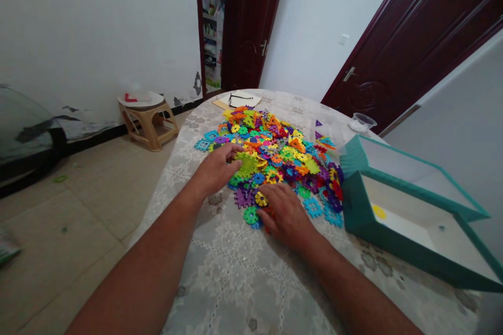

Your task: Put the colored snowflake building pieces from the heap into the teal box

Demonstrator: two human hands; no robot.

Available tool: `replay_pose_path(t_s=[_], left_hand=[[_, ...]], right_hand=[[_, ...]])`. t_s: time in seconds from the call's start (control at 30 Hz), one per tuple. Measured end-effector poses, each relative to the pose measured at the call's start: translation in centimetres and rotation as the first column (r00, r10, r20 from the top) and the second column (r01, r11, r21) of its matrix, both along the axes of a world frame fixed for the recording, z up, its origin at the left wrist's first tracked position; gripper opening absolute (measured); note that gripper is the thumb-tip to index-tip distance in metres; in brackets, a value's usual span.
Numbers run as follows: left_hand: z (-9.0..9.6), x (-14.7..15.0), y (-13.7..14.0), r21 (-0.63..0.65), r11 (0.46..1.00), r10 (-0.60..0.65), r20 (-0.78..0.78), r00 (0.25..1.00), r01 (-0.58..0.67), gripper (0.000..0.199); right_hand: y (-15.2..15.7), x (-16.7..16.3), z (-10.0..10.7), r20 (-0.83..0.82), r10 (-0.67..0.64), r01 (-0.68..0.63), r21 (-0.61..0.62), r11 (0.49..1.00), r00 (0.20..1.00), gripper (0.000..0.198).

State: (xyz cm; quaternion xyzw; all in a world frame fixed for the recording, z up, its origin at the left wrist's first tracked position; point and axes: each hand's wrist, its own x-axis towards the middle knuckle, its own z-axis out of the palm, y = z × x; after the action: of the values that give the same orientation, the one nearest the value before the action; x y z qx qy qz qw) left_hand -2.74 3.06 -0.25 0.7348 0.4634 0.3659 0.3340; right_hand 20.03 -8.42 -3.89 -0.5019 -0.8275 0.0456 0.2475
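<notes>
Grip of left hand [216, 170]: holding thumb and fingers close together, apparently pinching a lime-green square [248, 165] by its left edge, at the near-left side of the pile [288, 153] on the surface [231, 272]. Better pinching lightly and lifting straight, not dragging neighbours by the teeth. Grip of right hand [286, 213]: resting palm down, fingers half spread, over the pile's near edge beside a yellow disc [261, 199]; unable to tell any hold beneath. Better curling fingertips low, not scattering anything toward the teal box [396, 243].
</notes>
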Motion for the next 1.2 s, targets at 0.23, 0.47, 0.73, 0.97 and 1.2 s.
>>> replay_pose_path(t_s=[0.23, 0.47, 0.73, 0.97, 1.2], left_hand=[[0.1, 0.0, -0.3, -0.065, 0.986, -0.146, 0.078, 0.986, 0.151, 0.027], [-0.3, 0.7, -0.8, 0.014, 0.962, -0.271, -0.072, 0.960, 0.272, 0.020], [-0.2, 1.6, -2.3, -0.023, 0.918, -0.396, -0.064, 0.916, 0.396, 0.027], [-0.4, 1.7, -2.2, -0.018, 0.918, -0.395, -0.091, 0.914, 0.395, 0.030], [0.2, 1.8, -2.5, -0.047, 0.913, -0.409, -0.127, 0.904, 0.406, 0.031]], right_hand=[[0.9, 0.8, -0.9, 0.090, -0.099, 0.098, 0.022, 0.995, 0.991, 0.028], [2.0, 3.3, -1.0, -0.114, -0.189, 0.202, 0.117, 0.972, 0.975, 0.023], [1.2, 3.2, -0.6, -0.345, -0.338, 0.317, -0.117, 0.941, 0.876, 0.029], [1.0, 3.3, -0.9, -0.498, -0.346, 0.220, -0.295, 0.930, 0.795, 0.032], [0.5, 2.6, -0.5, -0.426, -0.323, 0.252, -0.216, 0.943, 0.845, 0.028]])
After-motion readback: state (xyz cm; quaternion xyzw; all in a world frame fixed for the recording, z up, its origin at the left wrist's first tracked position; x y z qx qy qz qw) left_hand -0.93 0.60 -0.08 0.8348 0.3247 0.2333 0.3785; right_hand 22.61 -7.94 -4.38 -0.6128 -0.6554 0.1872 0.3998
